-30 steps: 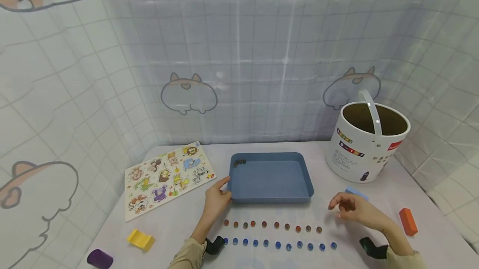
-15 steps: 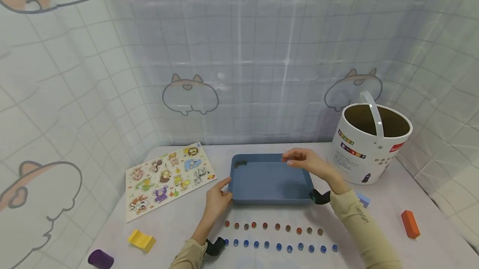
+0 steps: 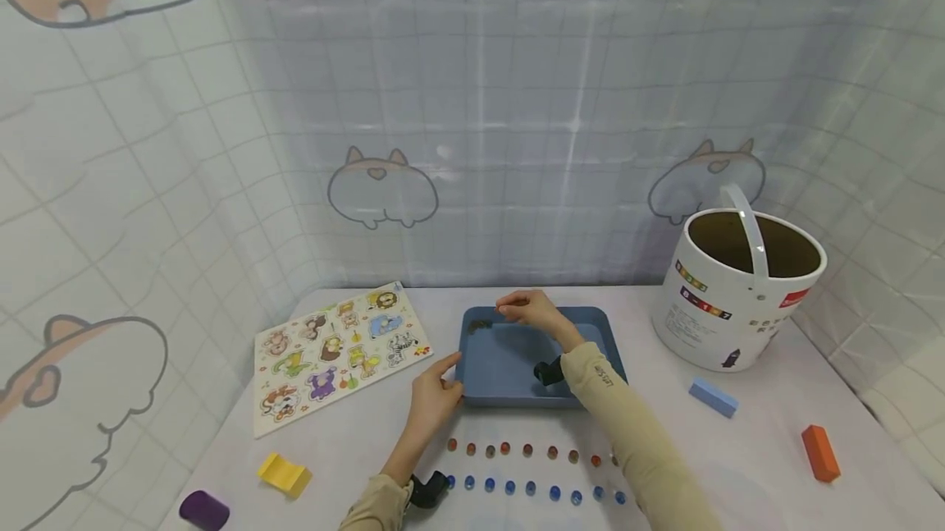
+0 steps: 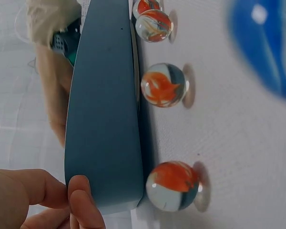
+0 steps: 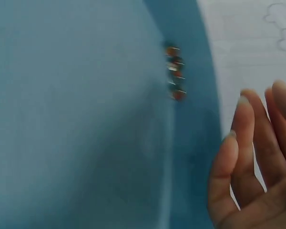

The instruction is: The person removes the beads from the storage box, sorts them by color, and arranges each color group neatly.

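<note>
A shallow blue tray (image 3: pixel 495 371) lies on the table. My left hand (image 3: pixel 431 398) grips its left edge near the front corner; in the left wrist view, bent fingertips (image 4: pixel 81 191) meet at the tray wall. My right hand (image 3: pixel 537 313) hovers over the tray's back part, fingers loosely curved, nothing seen between them in the right wrist view. Several marbles (image 5: pixel 175 71) lie bunched in the tray's back left corner. In front of the tray runs a row of orange-patterned marbles (image 3: pixel 527 450), and nearer still a row of blue marbles (image 3: pixel 531 488), both partly behind the right sleeve.
Left of the tray lies an animal puzzle board (image 3: pixel 340 350). A yellow block (image 3: pixel 284 476) and purple cylinder (image 3: pixel 203 510) sit at front left. On the right stand a white bucket (image 3: pixel 709 318) with a handle, a blue block (image 3: pixel 714 397) and an orange block (image 3: pixel 821 453).
My right hand has swung left from the tabletop beside the tray to above the tray's back, uncovering the blue block. The left hand keeps its place on the tray edge.
</note>
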A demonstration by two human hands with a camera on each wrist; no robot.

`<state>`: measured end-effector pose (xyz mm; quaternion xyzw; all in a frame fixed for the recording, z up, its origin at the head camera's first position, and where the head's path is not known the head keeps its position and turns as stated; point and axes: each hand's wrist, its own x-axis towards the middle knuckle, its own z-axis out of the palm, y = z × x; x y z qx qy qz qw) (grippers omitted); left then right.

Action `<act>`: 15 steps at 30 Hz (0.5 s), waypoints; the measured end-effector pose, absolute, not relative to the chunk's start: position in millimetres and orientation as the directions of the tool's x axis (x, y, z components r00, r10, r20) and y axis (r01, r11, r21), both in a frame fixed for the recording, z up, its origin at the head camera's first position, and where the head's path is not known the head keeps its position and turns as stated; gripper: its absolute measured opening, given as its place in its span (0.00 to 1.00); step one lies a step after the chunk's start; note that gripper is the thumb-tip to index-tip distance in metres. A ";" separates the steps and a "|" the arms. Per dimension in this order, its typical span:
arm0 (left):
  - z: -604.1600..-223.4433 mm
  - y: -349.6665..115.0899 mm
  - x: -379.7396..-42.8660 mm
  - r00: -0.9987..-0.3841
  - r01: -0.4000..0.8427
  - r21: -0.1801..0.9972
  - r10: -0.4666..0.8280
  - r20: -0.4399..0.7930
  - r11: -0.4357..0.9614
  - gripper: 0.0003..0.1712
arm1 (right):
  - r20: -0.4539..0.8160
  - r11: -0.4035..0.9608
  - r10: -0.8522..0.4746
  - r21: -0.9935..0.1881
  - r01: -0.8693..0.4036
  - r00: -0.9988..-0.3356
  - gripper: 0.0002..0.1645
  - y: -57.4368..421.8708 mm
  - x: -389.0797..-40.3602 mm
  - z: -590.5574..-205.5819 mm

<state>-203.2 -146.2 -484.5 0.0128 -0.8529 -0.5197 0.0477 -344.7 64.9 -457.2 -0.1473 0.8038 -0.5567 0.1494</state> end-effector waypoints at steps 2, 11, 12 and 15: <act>-483.6 -145.9 -202.7 -0.996 0.026 0.890 -0.067 0.063 0.456 0.33 | -0.080 0.349 -0.347 -0.936 -0.050 -0.934 0.19 56.3 -345.5 -465.2; -481.9 -145.8 -200.1 -0.997 0.036 0.893 -0.048 0.064 0.449 0.33 | -0.095 0.380 -0.201 -0.925 0.012 -0.975 0.15 30.7 -346.0 -487.4; -481.7 -145.6 -200.1 -0.997 0.034 0.893 -0.049 0.062 0.448 0.33 | -0.085 0.397 -0.197 -0.918 0.000 -0.977 0.15 28.6 -345.4 -488.4; -481.9 -145.3 -200.2 -0.996 0.031 0.896 -0.058 0.064 0.444 0.33 | -0.042 0.463 -0.199 -0.885 -0.056 -0.979 0.15 22.7 -342.9 -489.9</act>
